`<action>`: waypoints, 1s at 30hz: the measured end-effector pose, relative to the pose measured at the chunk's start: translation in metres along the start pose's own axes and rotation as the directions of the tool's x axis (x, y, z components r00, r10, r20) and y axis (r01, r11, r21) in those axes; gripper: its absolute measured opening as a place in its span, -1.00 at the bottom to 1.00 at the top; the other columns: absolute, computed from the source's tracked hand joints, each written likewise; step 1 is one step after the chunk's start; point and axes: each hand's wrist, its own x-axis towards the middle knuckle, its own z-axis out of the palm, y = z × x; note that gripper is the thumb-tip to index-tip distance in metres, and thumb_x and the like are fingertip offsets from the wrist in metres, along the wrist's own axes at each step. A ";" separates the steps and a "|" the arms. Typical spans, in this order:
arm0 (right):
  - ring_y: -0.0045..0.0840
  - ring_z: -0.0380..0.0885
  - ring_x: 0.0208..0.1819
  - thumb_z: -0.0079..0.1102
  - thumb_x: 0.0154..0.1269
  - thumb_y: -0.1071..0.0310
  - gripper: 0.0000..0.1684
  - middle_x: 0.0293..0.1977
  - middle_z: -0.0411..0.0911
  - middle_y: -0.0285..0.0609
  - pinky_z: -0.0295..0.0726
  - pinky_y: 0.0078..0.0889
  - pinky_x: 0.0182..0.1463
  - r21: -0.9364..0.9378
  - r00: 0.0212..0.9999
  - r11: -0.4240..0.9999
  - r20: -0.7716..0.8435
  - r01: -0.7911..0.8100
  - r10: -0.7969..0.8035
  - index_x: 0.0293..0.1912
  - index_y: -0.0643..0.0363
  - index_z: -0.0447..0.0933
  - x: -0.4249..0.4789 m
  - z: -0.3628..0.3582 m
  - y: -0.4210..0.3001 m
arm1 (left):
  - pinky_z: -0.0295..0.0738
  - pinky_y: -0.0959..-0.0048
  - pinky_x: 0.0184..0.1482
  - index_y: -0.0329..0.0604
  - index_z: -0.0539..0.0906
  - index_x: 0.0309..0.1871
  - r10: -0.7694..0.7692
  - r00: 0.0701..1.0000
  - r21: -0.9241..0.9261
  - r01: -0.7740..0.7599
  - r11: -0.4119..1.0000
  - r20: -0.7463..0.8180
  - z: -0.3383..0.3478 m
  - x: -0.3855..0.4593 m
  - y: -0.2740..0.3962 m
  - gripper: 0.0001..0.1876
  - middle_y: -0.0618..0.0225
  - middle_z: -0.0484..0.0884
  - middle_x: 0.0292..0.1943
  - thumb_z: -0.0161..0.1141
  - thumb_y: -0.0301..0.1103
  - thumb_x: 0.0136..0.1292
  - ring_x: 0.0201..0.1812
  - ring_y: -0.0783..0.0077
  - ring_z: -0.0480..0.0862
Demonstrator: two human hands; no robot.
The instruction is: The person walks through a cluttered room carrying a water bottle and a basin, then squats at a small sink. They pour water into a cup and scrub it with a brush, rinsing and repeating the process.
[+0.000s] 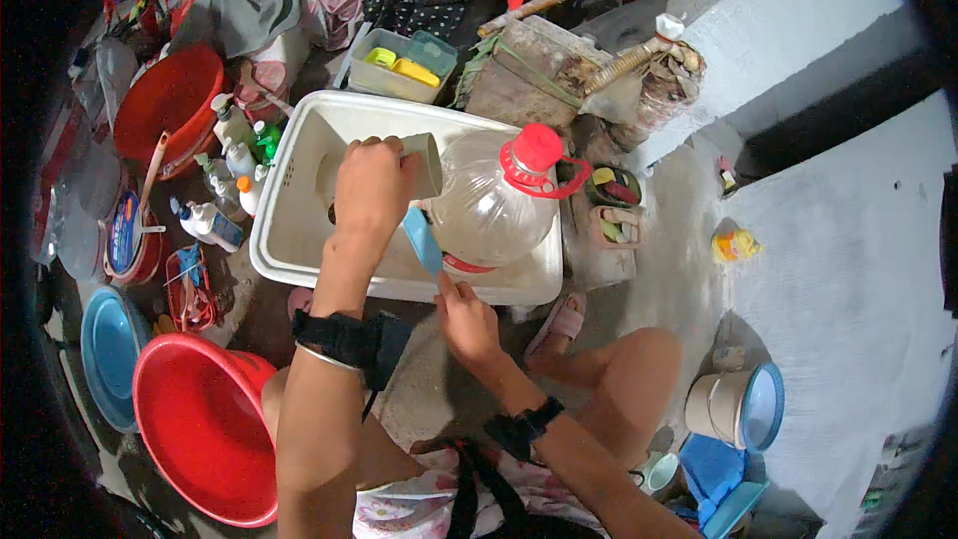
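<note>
My left hand (372, 187) grips a grey-green cylindrical cup (426, 165), tilted on its side above the white plastic basin (299, 269). In my right hand (468, 322) is the handle of a light-blue tool (424, 242), perhaps a brush; its far end reaches over the basin's near rim, below the cup. A large clear plastic bottle (479, 202) with a red cap (537, 148) and red carry handle leans inside the basin, to the right of both hands. The part of the basin floor under my left hand is hidden.
Several bottles (239, 161) stand left of the basin, near a red tub (172, 105). Another red tub (206, 427) sits by my left forearm. Behind the basin are a clear box (397, 67) and a stone block (524, 67). A lidded bucket (718, 404) is at right.
</note>
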 end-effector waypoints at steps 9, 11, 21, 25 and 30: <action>-0.01 0.54 -0.44 0.02 0.25 0.33 -0.55 -0.29 0.50 0.07 0.54 -0.04 -0.40 0.101 0.999 0.994 0.000 -0.050 0.050 0.13 0.21 0.33 0.005 -0.006 0.000 | 0.47 0.15 -0.17 -0.34 0.61 -0.37 -0.035 0.999 0.039 0.034 0.999 0.022 -0.003 0.004 0.016 -0.76 -0.04 0.60 -0.39 0.17 -0.28 0.13 -0.29 -0.04 0.58; -0.02 0.54 -0.43 0.03 0.25 0.33 -0.55 -0.28 0.50 0.07 0.54 -0.04 -0.39 0.131 0.997 0.990 -0.043 -0.052 0.058 0.13 0.22 0.33 0.004 -0.009 -0.003 | 0.47 0.16 -0.14 -0.35 0.60 -0.40 -0.045 0.998 0.062 0.043 0.997 0.036 -0.005 0.003 0.019 -0.76 -0.02 0.60 -0.39 0.15 -0.29 0.13 -0.28 -0.02 0.57; -0.11 0.52 -0.39 0.08 0.24 0.33 -0.54 -0.32 0.49 -0.09 0.51 -0.12 -0.37 0.252 0.986 0.967 -0.153 -0.028 0.068 0.16 -0.03 0.36 -0.029 -0.031 0.030 | 0.47 0.15 -0.23 -0.33 0.59 -0.39 0.045 0.997 0.018 -0.046 0.999 0.055 -0.001 -0.005 0.029 -0.79 -0.05 0.58 -0.42 0.17 -0.31 0.13 -0.33 -0.06 0.58; -0.18 0.51 -0.44 0.08 0.25 0.35 -0.56 -0.38 0.48 -0.14 0.50 -0.22 -0.44 0.117 0.993 0.986 -0.011 -0.118 0.120 0.14 -0.10 0.40 -0.056 -0.029 0.061 | 0.46 0.15 -0.27 -0.33 0.60 -0.36 0.044 0.994 0.025 -0.046 0.999 0.099 -0.004 -0.009 0.039 -0.80 -0.06 0.57 -0.42 0.17 -0.32 0.14 -0.35 -0.08 0.58; -0.23 0.51 -0.51 0.12 0.23 0.33 -0.60 -0.44 0.47 -0.16 0.48 -0.24 -0.51 0.140 0.987 0.989 -0.145 -0.051 0.071 0.09 -0.13 0.45 -0.068 -0.037 0.073 | 0.45 0.16 -0.28 -0.35 0.60 -0.36 0.098 0.991 0.002 -0.099 0.995 0.096 -0.006 -0.016 0.038 -0.79 -0.06 0.56 -0.43 0.17 -0.32 0.14 -0.36 -0.09 0.57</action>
